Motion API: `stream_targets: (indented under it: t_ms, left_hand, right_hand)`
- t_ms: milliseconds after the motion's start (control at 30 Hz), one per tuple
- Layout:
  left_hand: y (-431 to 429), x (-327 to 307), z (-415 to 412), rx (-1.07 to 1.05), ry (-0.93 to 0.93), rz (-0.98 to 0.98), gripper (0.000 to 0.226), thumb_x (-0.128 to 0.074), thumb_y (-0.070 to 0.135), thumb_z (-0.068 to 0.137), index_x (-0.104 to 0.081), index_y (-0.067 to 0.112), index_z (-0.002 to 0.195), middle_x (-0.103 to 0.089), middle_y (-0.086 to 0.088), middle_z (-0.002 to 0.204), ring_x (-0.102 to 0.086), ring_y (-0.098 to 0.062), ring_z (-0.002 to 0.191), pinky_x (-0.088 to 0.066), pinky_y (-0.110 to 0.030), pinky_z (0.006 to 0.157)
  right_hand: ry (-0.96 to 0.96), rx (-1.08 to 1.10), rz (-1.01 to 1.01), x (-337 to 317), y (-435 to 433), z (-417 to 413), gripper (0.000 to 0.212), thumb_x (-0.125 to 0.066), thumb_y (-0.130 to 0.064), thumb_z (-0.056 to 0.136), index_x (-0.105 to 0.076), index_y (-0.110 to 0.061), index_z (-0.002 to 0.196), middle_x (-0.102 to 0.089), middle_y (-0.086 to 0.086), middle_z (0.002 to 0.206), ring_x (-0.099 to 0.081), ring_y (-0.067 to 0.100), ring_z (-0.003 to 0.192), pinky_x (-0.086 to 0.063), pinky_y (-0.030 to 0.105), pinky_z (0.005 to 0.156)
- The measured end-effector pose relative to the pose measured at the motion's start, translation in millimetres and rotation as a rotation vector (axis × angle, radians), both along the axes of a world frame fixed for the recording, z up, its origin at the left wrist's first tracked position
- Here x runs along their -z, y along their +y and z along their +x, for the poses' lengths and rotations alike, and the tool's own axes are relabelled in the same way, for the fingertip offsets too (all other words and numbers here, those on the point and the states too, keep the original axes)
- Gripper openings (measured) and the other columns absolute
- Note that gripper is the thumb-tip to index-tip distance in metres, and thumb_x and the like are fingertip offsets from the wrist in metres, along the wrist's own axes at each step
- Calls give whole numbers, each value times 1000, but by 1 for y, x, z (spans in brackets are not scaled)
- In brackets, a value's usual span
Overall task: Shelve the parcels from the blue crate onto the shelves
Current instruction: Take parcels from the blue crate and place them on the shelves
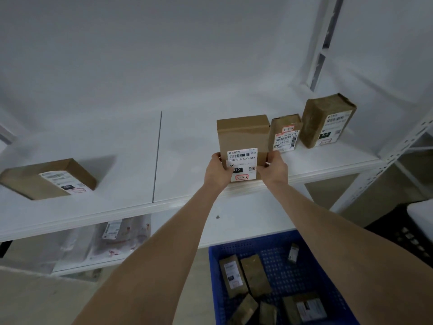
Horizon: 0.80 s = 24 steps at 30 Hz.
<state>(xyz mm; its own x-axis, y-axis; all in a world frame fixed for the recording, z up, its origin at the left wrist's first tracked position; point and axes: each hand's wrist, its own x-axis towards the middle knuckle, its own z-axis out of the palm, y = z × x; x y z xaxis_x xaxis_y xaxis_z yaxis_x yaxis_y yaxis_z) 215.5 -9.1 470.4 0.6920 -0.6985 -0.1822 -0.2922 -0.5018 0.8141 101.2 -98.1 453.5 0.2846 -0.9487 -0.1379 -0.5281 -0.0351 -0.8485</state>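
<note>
A brown cardboard parcel (242,134) with a white barcode label lies on the white shelf (182,160), near its front edge. My left hand (219,171) grips its lower left corner and my right hand (275,168) grips its lower right corner. Right of it stand two taped brown parcels, a small one (284,134) and a taller one (326,119). Another flat brown parcel (49,179) lies at the shelf's left end. Below my right arm sits the blue crate (278,245) with several brown parcels (254,275) inside.
The lower shelf (246,214) holds clear plastic mailer bags (114,238) on the left. A white perforated upright (398,148) frames the rack's right side. A black crate (407,233) with something white in it stands at the far right.
</note>
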Motion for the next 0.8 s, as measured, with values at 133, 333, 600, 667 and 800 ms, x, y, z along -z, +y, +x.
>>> stream_targets:
  t_ms: [133, 333, 600, 667, 800]
  left_hand:
    - [-2, -9, -5, 12, -57, 3, 82, -70, 21, 80, -22, 14, 145, -45, -7, 134, -51, -24, 120, -48, -40, 92]
    - [-7, -59, 4, 24, -541, -120, 106, -78, 31, 72, -6, 31, 151, -12, 5, 156, -35, -17, 135, -49, -36, 89]
    - [-14, -60, -7, 174, -1189, -20, 63, -79, 2, 61, -61, 5, 121, -63, -12, 113, -61, -31, 104, -54, -37, 86]
    - [-16, -58, -9, 145, -1281, -24, 63, -82, 2, 55, -65, 4, 115, -65, -10, 104, -65, -27, 94, -54, -32, 79]
    - [-19, -55, -10, 130, -1366, 12, 68, -86, 7, 53, -63, 3, 117, -65, -10, 104, -64, -26, 94, -54, -31, 84]
  right_hand:
    - [59, -58, -11, -2, -1, -3, 37, -65, -9, 85, -51, -6, 119, -65, 12, 116, -61, 31, 105, -46, 35, 84]
    - [106, -185, -59, -18, -4, -10, 50, -70, -16, 84, -47, -7, 128, -56, 10, 128, -54, 28, 116, -44, 34, 88]
    - [266, -438, -860, -80, -31, -15, 65, -69, -19, 84, -41, -13, 142, -31, 10, 151, -29, 29, 138, -35, 41, 106]
    - [314, -534, -1011, -82, -31, -9, 51, -71, -9, 80, -55, -9, 128, -50, 11, 136, -45, 31, 126, -44, 42, 96]
    - [318, -546, -1020, -74, -28, -2, 56, -80, 2, 62, -61, -5, 114, -60, 13, 115, -56, 33, 108, -53, 40, 78]
